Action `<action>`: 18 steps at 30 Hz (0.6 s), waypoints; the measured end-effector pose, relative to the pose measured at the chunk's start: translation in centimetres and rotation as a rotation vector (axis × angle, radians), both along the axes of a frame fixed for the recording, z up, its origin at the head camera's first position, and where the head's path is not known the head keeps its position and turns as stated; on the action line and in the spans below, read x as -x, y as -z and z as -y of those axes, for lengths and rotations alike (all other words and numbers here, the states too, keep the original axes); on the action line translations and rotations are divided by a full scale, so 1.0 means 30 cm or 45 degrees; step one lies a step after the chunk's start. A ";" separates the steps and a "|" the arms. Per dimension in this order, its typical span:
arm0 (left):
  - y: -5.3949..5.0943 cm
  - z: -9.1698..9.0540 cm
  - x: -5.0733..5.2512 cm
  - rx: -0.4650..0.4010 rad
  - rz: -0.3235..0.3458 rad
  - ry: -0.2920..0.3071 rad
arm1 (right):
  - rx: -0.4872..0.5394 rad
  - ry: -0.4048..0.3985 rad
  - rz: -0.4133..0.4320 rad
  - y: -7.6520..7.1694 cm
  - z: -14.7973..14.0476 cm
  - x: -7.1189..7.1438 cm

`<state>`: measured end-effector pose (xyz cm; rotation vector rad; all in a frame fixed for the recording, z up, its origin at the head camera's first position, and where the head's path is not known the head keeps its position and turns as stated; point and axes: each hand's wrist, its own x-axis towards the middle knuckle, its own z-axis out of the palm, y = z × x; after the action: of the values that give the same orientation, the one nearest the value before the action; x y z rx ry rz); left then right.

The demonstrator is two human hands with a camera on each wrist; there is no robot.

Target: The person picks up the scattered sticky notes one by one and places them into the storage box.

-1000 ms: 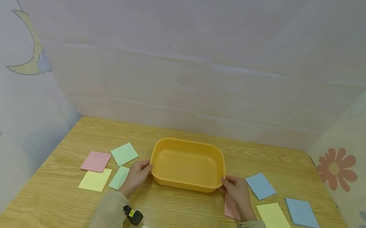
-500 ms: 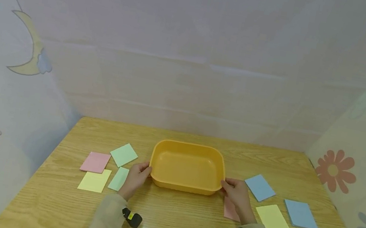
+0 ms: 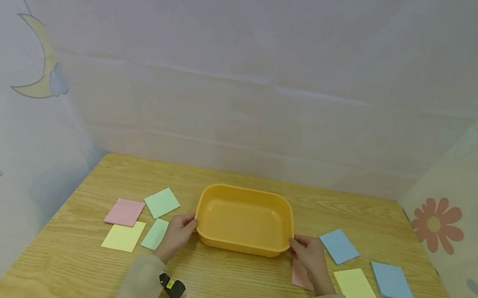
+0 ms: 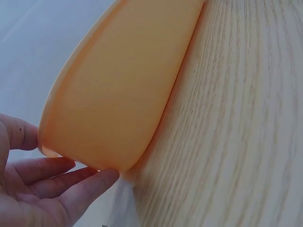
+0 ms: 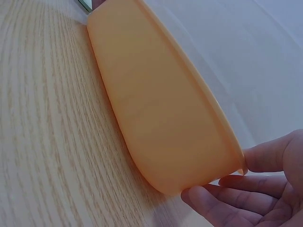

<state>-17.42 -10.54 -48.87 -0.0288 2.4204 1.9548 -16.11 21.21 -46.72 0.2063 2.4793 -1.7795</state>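
A yellow-orange plastic tray (image 3: pixel 246 221), rounded at the corners and with nothing inside, sits mid-table between both hands. At its left end my left hand (image 3: pixel 177 233) pinches the rim, thumb on top and fingers below. My right hand (image 3: pixel 308 255) grips the opposite end the same way. In the left wrist view the fingers (image 4: pixel 90 191) lie against the outside of the tray wall (image 4: pixel 123 90). The right wrist view shows the thumb (image 5: pixel 270 153) on the rim and fingertips under it. Partly hidden by my right hand is a pink paper square (image 3: pixel 300 275).
Left of the tray lie two green sheets (image 3: pixel 162 203), a pink pad (image 3: pixel 125 212) and a yellow sheet (image 3: pixel 124 235). On the right are two blue pads (image 3: pixel 392 281) and a yellow sheet (image 3: pixel 356 288). A pale cloth wall (image 3: pixel 253 120) stands behind the wooden table (image 3: pixel 224 294).
Almost nothing differs. The whole scene has shifted slightly down in the head view, while both hands keep hold of the tray in the same spot.
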 end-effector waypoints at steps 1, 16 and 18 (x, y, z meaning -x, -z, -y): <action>0.018 0.001 0.008 0.004 0.001 -0.008 | -0.002 -0.003 0.000 -0.001 0.000 0.000; 0.005 -0.008 -0.003 0.028 0.044 -0.045 | -0.124 -0.024 -0.078 -0.003 0.002 -0.010; 0.002 -0.007 -0.008 0.032 0.046 -0.048 | -0.138 -0.027 -0.099 -0.002 -0.001 -0.013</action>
<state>-17.18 -10.34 -48.93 -0.1104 2.4397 1.9215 -15.71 21.24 -46.67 0.1192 2.6241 -1.6782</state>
